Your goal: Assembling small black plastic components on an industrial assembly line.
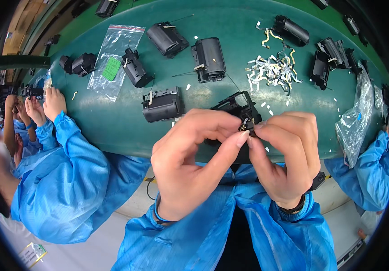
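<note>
Near the table's front edge is a black plastic housing [243, 103] with an open frame, tilted between my hands. My left hand [194, 158] is closed on its near left side, the thumb pressing beside a small part with gold contacts [243, 128]. From the other side, my right hand [289, 151] pinches the near right edge of the housing with thumb and index finger. My fingertips hide much of the small part and whatever lies right between them. Another black housing [162, 105] lies just left of my left hand.
On the green table [158, 137] lie a pile of small white-and-yellow flex cables [273, 72], several more black housings [209, 58], and a clear bag [108, 90] with a green label [111, 68]. A plastic bag [357, 122] hangs over the right edge. A blue-sleeved co-worker [68, 176] works at left.
</note>
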The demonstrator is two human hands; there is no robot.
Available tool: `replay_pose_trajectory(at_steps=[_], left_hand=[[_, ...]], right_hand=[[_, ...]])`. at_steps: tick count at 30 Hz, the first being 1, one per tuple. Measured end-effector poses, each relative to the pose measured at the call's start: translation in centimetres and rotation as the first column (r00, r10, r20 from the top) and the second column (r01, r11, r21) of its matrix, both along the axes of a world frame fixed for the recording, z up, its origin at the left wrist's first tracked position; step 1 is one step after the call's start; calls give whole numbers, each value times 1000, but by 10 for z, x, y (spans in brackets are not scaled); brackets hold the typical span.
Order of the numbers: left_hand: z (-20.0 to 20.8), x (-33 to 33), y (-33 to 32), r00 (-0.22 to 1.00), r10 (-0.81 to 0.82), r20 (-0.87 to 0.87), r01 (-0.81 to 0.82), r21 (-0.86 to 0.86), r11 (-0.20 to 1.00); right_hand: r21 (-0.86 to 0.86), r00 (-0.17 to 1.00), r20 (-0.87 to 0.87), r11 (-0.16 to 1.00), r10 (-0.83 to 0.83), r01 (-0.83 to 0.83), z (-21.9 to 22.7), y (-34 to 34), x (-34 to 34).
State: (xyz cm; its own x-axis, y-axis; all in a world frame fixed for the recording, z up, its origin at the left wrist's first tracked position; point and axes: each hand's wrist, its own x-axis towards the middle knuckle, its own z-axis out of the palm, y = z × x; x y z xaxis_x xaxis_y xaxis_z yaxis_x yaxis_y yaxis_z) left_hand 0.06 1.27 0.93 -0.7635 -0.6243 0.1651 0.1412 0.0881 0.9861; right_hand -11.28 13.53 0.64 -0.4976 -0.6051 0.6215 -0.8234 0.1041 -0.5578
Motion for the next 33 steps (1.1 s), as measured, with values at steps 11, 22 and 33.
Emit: replay_pose_trajectory(at_steps=[11,22,33], left_hand=[[-2,-5,-6,999,36,-27,-43,-397,917],[-2,-4,-4,998,68,8,-66,-190,980],[-10,-7,-11,988,-39,-151,-20,-374,927]], right_hand=[[-35,999,36,999,-22,23,-2,-1,5],[-35,1000,-16,999,14,-15,-3,0,5],[-51,999,38,998,25,-23,-1,-1,6]])
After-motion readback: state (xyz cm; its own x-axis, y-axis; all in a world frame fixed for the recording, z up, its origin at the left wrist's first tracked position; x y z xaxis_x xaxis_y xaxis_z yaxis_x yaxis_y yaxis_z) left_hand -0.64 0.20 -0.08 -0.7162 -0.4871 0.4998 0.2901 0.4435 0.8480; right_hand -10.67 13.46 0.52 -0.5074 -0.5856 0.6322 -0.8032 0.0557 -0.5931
